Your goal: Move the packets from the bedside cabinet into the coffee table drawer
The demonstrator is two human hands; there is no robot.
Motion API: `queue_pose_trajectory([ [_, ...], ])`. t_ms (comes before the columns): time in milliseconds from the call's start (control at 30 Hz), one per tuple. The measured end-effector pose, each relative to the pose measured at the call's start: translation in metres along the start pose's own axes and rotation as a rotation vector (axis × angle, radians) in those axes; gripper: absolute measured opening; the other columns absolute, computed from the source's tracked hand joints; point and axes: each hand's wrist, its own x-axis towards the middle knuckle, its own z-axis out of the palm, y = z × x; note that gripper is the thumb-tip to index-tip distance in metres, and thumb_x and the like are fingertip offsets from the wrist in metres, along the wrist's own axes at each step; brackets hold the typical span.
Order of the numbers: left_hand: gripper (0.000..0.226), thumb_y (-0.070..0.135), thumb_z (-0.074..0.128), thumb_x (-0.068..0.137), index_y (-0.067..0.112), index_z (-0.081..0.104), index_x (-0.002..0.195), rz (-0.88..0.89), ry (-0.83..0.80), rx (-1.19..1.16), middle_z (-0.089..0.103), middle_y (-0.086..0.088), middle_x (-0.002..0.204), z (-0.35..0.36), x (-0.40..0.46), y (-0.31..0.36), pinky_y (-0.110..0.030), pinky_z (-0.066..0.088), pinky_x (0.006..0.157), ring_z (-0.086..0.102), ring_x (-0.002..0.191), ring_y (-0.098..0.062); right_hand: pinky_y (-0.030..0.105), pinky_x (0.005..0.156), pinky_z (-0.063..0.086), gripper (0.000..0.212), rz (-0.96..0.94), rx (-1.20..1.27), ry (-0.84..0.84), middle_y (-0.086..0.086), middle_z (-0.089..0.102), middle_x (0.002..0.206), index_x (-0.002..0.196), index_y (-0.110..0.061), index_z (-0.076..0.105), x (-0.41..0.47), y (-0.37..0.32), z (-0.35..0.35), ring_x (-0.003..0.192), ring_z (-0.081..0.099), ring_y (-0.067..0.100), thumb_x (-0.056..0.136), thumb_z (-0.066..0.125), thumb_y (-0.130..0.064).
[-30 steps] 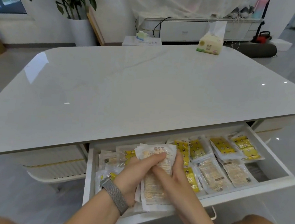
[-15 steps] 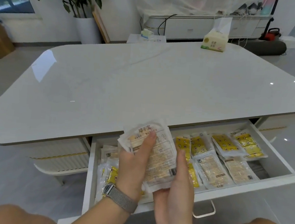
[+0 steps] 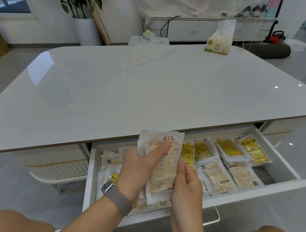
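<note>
I read the white pull-out coffee table drawer point(image 3: 278, 182) as open to receive stock: flat yellow and clear plastic packets point(image 3: 215, 173) already lie in overlapping rows from its right end toward its middle, so the free space, by my judgement, is toward the left end. The fanned stack of pale translucent sachets point(image 3: 162, 169) is held upright above the drawer's front-left part, probably so single pieces can be peeled off and laid flat.

Left hand point(image 3: 140, 169), with a grey mesh watch strap, grips the stack: thumb pressed across the printed face, remaining fingers wrapped behind. Right hand point(image 3: 187, 180) has its fingers curled against the stack's right edge, pinching that edge. A white tissue pack point(image 3: 218, 45) stands at the far right edge of the glossy white tabletop point(image 3: 132, 88)
</note>
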Motion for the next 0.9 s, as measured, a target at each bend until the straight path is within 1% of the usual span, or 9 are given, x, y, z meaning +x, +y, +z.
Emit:
queue_pose_trajectory([
  [67, 0.046, 0.051, 0.077, 0.066, 0.007, 0.075, 0.082, 0.019, 0.078, 0.096, 0.075, -0.014, 0.087, -0.002, 0.002, 0.001, -0.045, 0.056, 0.08, 0.071, 0.086, -0.032, 0.026, 0.08, 0.054, 0.033, 0.061, -0.069, -0.039, -0.002, 0.074, 0.098, 0.1, -0.023, 0.07, -0.001, 0.006, -0.004, 0.097, 0.069, 0.014, 0.099, 0.04, -0.038],
  [167, 0.081, 0.071, 0.074, 0.055, -0.004, 0.069, 0.086, 0.047, 0.177, 0.148, 0.07, -0.026, 0.089, -0.005, 0.004, 0.0, -0.047, 0.051, 0.075, 0.066, 0.079, -0.045, 0.032, 0.099, 0.047, 0.079, 0.105, -0.155, -0.159, -0.016, 0.066, 0.117, 0.124, -0.032, 0.059, 0.0, 0.003, -0.007, 0.111, 0.06, 0.003, 0.068, 0.045, -0.086],
  [300, 0.042, 0.067, 0.055, 0.079, 0.032, 0.074, 0.09, 0.138, 0.056, 0.227, 0.075, -0.006, 0.09, -0.005, 0.005, -0.007, -0.048, 0.054, 0.086, 0.07, 0.089, -0.028, 0.015, 0.077, 0.05, 0.042, -0.041, -0.365, -0.291, -0.022, 0.07, 0.098, 0.111, -0.03, 0.058, 0.004, -0.013, -0.008, 0.092, 0.066, -0.004, 0.075, 0.06, -0.052],
  [400, 0.044, 0.066, 0.04, 0.081, 0.04, 0.074, 0.089, -0.001, -0.114, 0.17, 0.075, 0.009, 0.096, -0.005, 0.008, -0.009, -0.032, 0.049, 0.084, 0.07, 0.093, -0.008, 0.028, 0.083, 0.056, 0.042, 0.096, -0.261, -0.329, -0.009, 0.073, 0.105, 0.115, -0.022, 0.061, 0.011, -0.017, -0.02, 0.099, 0.069, 0.009, 0.076, 0.067, -0.037],
  [500, 0.064, 0.087, 0.033, 0.072, 0.04, 0.075, 0.086, -0.133, -0.232, 0.221, 0.073, 0.012, 0.086, -0.011, 0.014, -0.01, -0.03, 0.05, 0.066, 0.069, 0.079, -0.016, 0.03, 0.072, 0.058, 0.046, 0.212, -0.164, -0.326, 0.006, 0.073, 0.106, 0.117, -0.012, 0.063, 0.029, -0.044, -0.053, 0.093, 0.072, 0.019, 0.074, 0.068, -0.028],
  [600, 0.058, 0.081, 0.033, 0.077, 0.038, 0.069, 0.09, 0.038, -0.237, 0.688, 0.068, 0.013, 0.081, -0.022, 0.017, -0.012, -0.026, 0.049, 0.06, 0.062, 0.067, -0.005, 0.027, 0.056, 0.058, 0.039, 0.057, -0.32, -0.114, 0.005, 0.075, 0.096, 0.115, -0.009, 0.062, 0.056, -0.092, -0.1, 0.078, 0.073, 0.017, 0.079, 0.068, -0.024],
  [700, 0.02, 0.052, 0.049, 0.09, 0.038, 0.063, 0.085, 0.222, -0.131, 1.051, 0.067, 0.016, 0.074, -0.032, 0.015, -0.006, -0.021, 0.048, 0.064, 0.06, 0.067, 0.002, 0.034, 0.067, 0.057, 0.032, -0.047, -0.995, 0.203, 0.002, 0.073, 0.091, 0.108, -0.013, 0.065, 0.109, -0.125, -0.163, 0.085, 0.07, 0.022, 0.083, 0.073, -0.031],
  [800, 0.011, 0.039, 0.056, 0.09, 0.037, 0.062, 0.081, 0.269, -0.077, 1.119, 0.064, 0.017, 0.065, -0.031, 0.015, -0.004, -0.018, 0.041, 0.056, 0.058, 0.063, 0.005, 0.029, 0.055, 0.051, 0.041, 0.306, -1.227, 0.267, 0.009, 0.064, 0.089, 0.112, -0.006, 0.059, 0.153, -0.141, -0.207, 0.077, 0.064, 0.025, 0.084, 0.072, -0.034],
  [900, 0.01, 0.036, 0.058, 0.088, 0.037, 0.062, 0.079, 0.256, -0.078, 1.114, 0.063, 0.018, 0.062, -0.027, 0.012, -0.004, -0.019, 0.043, 0.054, 0.057, 0.063, 0.007, 0.037, 0.071, 0.056, 0.064, 0.64, -1.419, 0.216, 0.015, 0.058, 0.111, 0.129, -0.001, 0.046, 0.171, -0.136, -0.224, 0.087, 0.063, 0.029, 0.084, 0.071, -0.039],
])
